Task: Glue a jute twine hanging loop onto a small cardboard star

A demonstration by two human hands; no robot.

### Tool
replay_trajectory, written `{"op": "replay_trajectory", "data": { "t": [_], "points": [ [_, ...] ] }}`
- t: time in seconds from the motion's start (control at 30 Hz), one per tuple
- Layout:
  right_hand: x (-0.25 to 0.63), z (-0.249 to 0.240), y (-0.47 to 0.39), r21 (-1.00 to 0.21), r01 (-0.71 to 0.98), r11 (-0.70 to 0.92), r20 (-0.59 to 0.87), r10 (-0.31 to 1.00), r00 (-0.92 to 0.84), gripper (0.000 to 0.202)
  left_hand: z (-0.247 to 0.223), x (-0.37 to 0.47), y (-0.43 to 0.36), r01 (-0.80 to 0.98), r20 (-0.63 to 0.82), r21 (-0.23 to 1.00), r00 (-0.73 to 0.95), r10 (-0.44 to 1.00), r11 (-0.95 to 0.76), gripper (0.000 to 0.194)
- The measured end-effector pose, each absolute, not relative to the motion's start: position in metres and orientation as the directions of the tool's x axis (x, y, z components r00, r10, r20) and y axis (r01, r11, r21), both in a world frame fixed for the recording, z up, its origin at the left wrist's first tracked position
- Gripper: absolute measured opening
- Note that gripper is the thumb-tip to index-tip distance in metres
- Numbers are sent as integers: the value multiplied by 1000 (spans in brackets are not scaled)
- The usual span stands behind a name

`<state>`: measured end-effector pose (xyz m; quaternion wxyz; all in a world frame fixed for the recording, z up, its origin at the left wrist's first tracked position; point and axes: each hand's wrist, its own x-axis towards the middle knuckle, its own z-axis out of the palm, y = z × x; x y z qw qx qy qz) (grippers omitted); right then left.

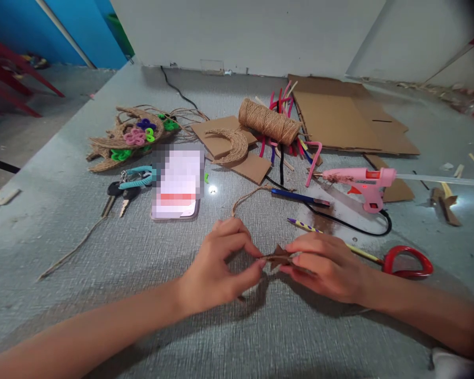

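Basically, left hand (pixel 217 263) and right hand (pixel 324 266) both pinched shut on the small brown star-shaped cardboard piece (pixel 279 256), held between them just above the grey textured tabletop (pixel 142 273). Thin jute twine strand (pixel 247 197) ran from the left fingers away from the grip. Red-handled scissors (pixel 408 261) lay right of it, pink glue gun (pixel 363 181) beyond.
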<state>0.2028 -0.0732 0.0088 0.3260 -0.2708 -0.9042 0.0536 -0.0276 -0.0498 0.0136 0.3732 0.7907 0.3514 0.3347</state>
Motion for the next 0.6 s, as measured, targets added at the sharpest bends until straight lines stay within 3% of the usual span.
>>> {"op": "replay_trajectory", "data": {
  "t": [0.1,0.2,0.3,0.4,0.5,0.6],
  "points": [
    [200,5,-74,-358,508,783,472,622,-625,26,11,-31,-42,396,181,799,558,809,-452,8],
    [199,8,-73,-375,549,747,407,665,-626,27,6,-35,-34,505,251,636,580,775,-584,14],
    [201,18,-68,-288,619,731,392,679,-620,23,4,-37,-34,565,409,343,630,661,-751,23],
    [207,39,-61,-201,649,734,381,669,-638,18,6,-34,-50,475,450,111,759,471,-873,20],
    [228,64,-62,-124,706,697,311,703,-640,22,5,-28,-70,429,390,12,830,399,-903,21],
    [270,83,-70,23,848,529,12,848,-530,18,2,-22,-83,488,365,-29,818,445,-873,30]
  ]
}}
